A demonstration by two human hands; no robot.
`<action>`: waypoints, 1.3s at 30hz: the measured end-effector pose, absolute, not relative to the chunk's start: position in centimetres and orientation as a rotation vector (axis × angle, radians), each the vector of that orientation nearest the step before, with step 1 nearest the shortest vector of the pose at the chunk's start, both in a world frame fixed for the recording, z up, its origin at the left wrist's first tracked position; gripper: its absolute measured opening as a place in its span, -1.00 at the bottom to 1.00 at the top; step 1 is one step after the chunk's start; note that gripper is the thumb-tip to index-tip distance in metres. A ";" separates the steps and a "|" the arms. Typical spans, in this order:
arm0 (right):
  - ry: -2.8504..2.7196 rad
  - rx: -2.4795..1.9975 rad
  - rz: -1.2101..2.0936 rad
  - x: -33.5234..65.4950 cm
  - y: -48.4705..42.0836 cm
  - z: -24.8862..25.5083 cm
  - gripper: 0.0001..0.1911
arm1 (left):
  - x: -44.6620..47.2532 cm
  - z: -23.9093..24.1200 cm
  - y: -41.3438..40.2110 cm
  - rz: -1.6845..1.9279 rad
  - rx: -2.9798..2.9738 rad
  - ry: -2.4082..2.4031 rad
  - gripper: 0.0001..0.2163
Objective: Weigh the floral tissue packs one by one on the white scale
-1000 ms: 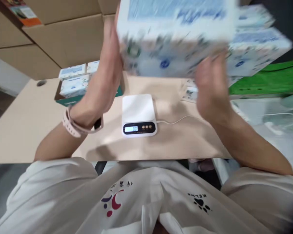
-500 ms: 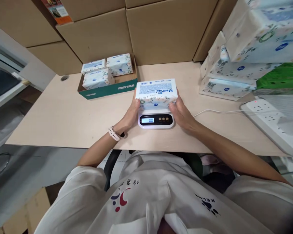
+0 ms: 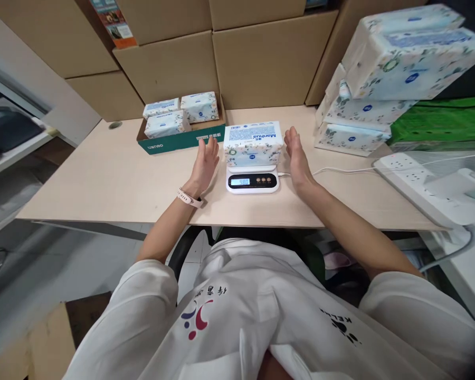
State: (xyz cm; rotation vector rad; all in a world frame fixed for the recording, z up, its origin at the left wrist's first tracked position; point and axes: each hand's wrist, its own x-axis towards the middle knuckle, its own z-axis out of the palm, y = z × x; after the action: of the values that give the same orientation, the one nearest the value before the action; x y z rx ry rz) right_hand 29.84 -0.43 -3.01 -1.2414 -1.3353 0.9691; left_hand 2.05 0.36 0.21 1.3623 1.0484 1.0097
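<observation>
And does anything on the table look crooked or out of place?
The tissue stack at the right looks askew: its upper packs jut past lower ones. The pack on the scale sits fairly straight.

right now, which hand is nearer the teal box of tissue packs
The left hand, in front of the teal box by its right end; the right hand is farther off, right of the tissue pack on the scale.

The white pack [image 3: 253, 145] on the scale [image 3: 252, 188] reads "Manhua" in blue, with smaller Chinese characters and fine print beside it. The scale's lit display [image 3: 240, 182] shows digits ending in 80, the first unclear. On the shirt [image 3: 257, 295], "KEL" begins a word at right; Chinese characters stand at left. White lettering on the green box [image 3: 184, 140] is too small to read surely.
</observation>
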 end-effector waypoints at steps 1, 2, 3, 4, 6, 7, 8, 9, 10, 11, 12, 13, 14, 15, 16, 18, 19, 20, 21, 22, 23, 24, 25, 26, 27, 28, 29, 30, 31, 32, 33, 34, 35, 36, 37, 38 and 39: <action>-1.327 -1.250 0.961 29.8 -0.6 -3.1 0.27 | 2.2 0.2 0.3 1.009 1.364 1.060 -0.21; -1.326 -1.257 0.954 29.8 -0.7 -3.1 0.28 | 2.3 0.1 0.3 1.006 1.367 1.070 -0.20; -1.331 -1.259 0.945 29.9 -0.9 -3.2 0.26 | 2.4 0.0 0.3 1.000 1.372 1.076 -0.20; -1.338 -1.257 0.932 30.1 -1.1 -3.3 0.24 | 2.5 -0.1 0.3 0.993 1.378 1.080 -0.19; -1.348 -1.246 0.902 30.4 -1.4 -3.5 0.21 | 2.4 -0.3 0.4 0.982 1.395 1.080 -0.18; -1.344 -1.241 0.891 30.6 -1.5 -3.5 0.21 | 2.4 -0.3 0.4 0.976 1.403 1.077 -0.18; -1.333 -1.236 0.884 30.8 -1.7 -3.5 0.22 | 2.2 -0.2 0.4 0.972 1.410 1.072 -0.17; -1.320 -1.232 0.880 30.9 -1.8 -3.5 0.22 | 2.1 -0.1 0.5 0.971 1.415 1.063 -0.16; -1.315 -1.228 0.877 31.1 -1.9 -3.5 0.20 | 2.0 0.0 0.4 0.973 1.419 1.050 -0.16; -1.320 -1.223 0.874 31.2 -2.0 -3.5 0.16 | 1.9 0.1 0.4 0.976 1.420 1.035 -0.15; -1.333 -1.221 0.867 31.3 -2.1 -3.5 0.12 | 1.8 0.3 0.3 0.981 1.418 1.018 -0.16; -1.351 -1.221 0.859 31.3 -2.3 -3.6 0.08 | 1.7 0.5 0.2 0.986 1.412 1.003 -0.16; -1.369 -1.227 0.852 31.4 -2.4 -3.6 0.05 | 1.6 0.8 0.1 0.989 1.402 0.989 -0.17; -1.387 -1.237 0.847 31.5 -2.5 -3.6 0.03 | 1.5 1.0 0.0 0.986 1.391 0.978 -0.17; -1.400 -1.249 0.842 31.6 -2.6 -3.7 0.02 | 1.5 1.1 -0.2 0.979 1.380 0.972 -0.18; -1.428 -1.265 0.833 31.8 -3.0 -3.7 -0.01 | 1.4 1.4 -0.5 0.964 1.371 0.975 -0.20; -1.445 -1.266 0.831 31.9 -3.2 -3.7 -0.04 | 1.4 1.4 -0.6 0.963 1.371 0.982 -0.20; -1.460 -1.263 0.833 31.9 -3.4 -3.6 -0.06 | 1.3 1.4 -0.7 0.967 1.371 0.989 -0.21; -1.471 -1.257 0.840 32.0 -3.6 -3.6 -0.08 | 1.3 1.4 -0.8 0.977 1.368 0.993 -0.22; -1.478 -1.251 0.852 32.1 -3.8 -3.5 -0.10 | 1.3 1.3 -0.8 0.987 1.362 0.992 -0.22; -1.476 -1.247 0.868 32.1 -4.0 -3.3 -0.10 | 1.3 1.2 -0.8 0.995 1.353 0.988 -0.23; -1.461 -1.247 0.887 32.2 -4.2 -3.2 -0.09 | 1.2 1.1 -0.8 0.999 1.344 0.984 -0.23; -1.435 -1.249 0.909 32.2 -4.3 -3.1 -0.08 | 1.2 1.1 -0.7 1.000 1.335 0.984 -0.23; -1.399 -1.250 0.933 32.2 -4.4 -2.9 -0.08 | 1.2 1.0 -0.7 1.001 1.329 0.988 -0.23; -1.358 -1.246 0.957 32.2 -4.5 -2.8 -0.08 | 1.2 1.0 -0.7 1.000 1.325 0.993 -0.22; -1.317 -1.236 0.982 32.1 -4.5 -2.7 -0.09 | 1.2 0.9 -0.7 0.999 1.323 0.995 -0.21; -1.277 -1.223 1.004 32.1 -4.5 -2.6 -0.10 | 1.2 0.9 -0.7 0.996 1.321 0.991 -0.19; -1.237 -1.207 1.020 32.0 -4.5 -2.4 -0.11 | 1.2 0.9 -0.8 0.990 1.317 0.980 -0.18; -1.202 -1.191 1.030 31.9 -4.5 -2.3 -0.11 | 1.2 0.8 -0.8 0.984 1.313 0.965 -0.17; -1.173 -1.177 1.037 31.8 -4.6 -2.1 -0.12 | 1.2 0.8 -0.9 0.979 1.308 0.949 -0.16; -1.145 -1.165 1.038 31.7 -4.7 -1.9 -0.14 | 1.2 0.7 -1.0 0.975 1.303 0.936 -0.16; -1.122 -1.152 1.033 31.5 -4.8 -1.7 -0.16 | 1.3 0.6 -1.1 0.971 1.299 0.927 -0.16; -1.109 -1.142 1.026 31.4 -4.9 -1.5 -0.19 | 1.3 0.5 -1.2 0.964 1.297 0.919 -0.16; -1.105 -1.140 1.019 31.3 -5.1 -1.3 -0.22 | 1.3 0.4 -1.3 0.958 1.296 0.910 -0.17; -1.110 -1.145 1.014 31.2 -5.2 -1.0 -0.26 | 1.3 0.4 -1.4 0.952 1.297 0.900 -0.18; -1.115 -1.152 1.005 31.1 -5.3 -0.8 -0.29 | 1.4 0.4 -1.5 0.947 1.297 0.888 -0.18; -1.127 -1.158 1.000 31.0 -5.4 -0.7 -0.32 | 1.5 0.4 -1.6 0.941 1.297 0.877 -0.19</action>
State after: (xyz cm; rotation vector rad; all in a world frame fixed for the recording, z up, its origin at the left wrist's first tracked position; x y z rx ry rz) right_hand 30.98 -5.42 -0.65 -1.1583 -1.1267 1.0002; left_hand 1.46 -1.56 0.39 1.2967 0.8774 0.9411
